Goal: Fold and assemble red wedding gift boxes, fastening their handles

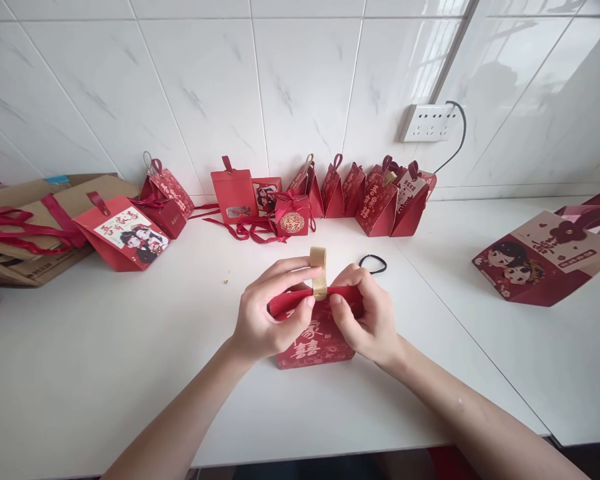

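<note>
A red paper gift box (314, 343) with pale printed characters stands upright on the white table, between my hands. From the middle of its top edge rises a gold ribbon loop (319, 263). My left hand (275, 307) pinches the left part of the top edge, thumb in front, with a finger reaching to the ribbon. My right hand (367, 313) grips the right part of the same edge, its thumb pressed on the front just beside the ribbon. Parts of the box's top are hidden behind my fingers.
Several red gift boxes (377, 200) line the tiled wall. A cardboard box (87, 190) with red ribbons lies at the left, near a red box with a cartoon couple (145, 243). A larger printed box (540, 260) stands right. A black band (373, 270) lies behind my right hand.
</note>
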A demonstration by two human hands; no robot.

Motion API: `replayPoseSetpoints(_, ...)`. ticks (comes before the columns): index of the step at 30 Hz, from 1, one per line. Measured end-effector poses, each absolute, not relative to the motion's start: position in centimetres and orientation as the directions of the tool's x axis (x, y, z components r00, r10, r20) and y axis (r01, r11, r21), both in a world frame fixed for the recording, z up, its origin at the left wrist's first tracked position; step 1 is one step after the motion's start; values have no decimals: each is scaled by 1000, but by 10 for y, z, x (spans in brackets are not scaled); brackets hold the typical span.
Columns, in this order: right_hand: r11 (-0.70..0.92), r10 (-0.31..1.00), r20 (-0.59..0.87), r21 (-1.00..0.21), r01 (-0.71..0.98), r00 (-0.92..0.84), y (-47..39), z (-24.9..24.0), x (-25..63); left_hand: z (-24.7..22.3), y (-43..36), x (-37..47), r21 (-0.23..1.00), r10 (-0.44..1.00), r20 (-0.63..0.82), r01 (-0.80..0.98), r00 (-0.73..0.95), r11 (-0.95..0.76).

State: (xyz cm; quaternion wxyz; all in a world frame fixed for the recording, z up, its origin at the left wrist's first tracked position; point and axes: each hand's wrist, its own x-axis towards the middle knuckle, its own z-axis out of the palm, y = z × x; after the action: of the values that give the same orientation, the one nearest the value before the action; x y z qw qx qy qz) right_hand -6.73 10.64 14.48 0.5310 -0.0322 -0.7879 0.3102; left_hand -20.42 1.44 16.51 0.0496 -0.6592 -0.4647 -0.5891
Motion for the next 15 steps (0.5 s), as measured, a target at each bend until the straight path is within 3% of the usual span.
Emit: replayPoseSetpoints(15,801,403,804,-541,-256,-437,107,145,-68,165,14,-203,499,566,811,679,-147,-539)
